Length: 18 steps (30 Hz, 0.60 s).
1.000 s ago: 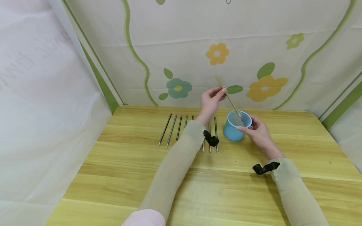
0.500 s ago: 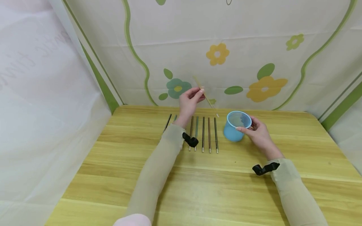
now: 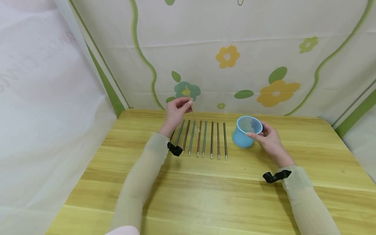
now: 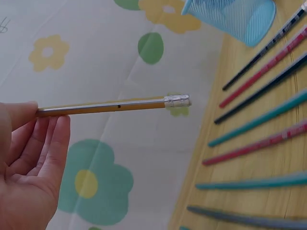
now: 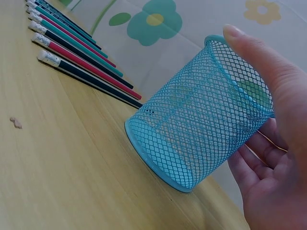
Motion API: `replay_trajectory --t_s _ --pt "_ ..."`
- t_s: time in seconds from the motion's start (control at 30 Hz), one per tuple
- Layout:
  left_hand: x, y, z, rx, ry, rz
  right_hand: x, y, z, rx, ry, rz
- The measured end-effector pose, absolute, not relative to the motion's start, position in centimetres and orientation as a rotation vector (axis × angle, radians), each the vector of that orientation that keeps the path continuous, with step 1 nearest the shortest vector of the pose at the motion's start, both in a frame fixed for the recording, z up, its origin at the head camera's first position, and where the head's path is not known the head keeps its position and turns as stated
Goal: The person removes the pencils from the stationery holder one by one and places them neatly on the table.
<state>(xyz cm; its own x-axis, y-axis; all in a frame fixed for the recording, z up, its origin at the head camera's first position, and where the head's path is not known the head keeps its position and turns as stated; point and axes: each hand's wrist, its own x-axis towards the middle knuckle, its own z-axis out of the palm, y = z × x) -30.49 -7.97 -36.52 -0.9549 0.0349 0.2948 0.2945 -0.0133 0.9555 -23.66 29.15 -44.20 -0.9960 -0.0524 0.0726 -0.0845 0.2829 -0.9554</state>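
Note:
A yellow pencil [image 4: 129, 104] with a silver-banded eraser end is pinched between the thumb and fingers of my left hand [image 3: 175, 112]. In the head view it hangs slanted above the far ends of the laid-out pencils, eraser end down. My right hand [image 3: 269, 138] holds a blue mesh pen cup [image 5: 196, 115] by its side near the rim, thumb at the top edge and fingers behind. The cup stands upright on the table, and no pencil shows inside its mesh. Several dark, red and teal pencils [image 3: 212, 140] lie side by side left of the cup.
The wooden table [image 3: 223, 199] ends at the back against a hanging cloth [image 3: 188, 55] printed with flowers. A white cloth [image 3: 53, 130] hangs at the left. A small brown crumb [image 5: 16, 122] lies on the table near the pencils.
My left hand has carried the yellow pencil leftward, from over the cup's mouth to above the row of pencils. The right hand and cup have stayed in place.

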Motion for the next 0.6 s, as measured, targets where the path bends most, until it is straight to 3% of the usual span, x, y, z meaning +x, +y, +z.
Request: replay_trajectory --t_s 0.6 --pt "-29.9 -15.0 -37.8 -0.131 -2.049 -2.147 -23.4 29.2 -44.0 0.14 -2.485 1.875"
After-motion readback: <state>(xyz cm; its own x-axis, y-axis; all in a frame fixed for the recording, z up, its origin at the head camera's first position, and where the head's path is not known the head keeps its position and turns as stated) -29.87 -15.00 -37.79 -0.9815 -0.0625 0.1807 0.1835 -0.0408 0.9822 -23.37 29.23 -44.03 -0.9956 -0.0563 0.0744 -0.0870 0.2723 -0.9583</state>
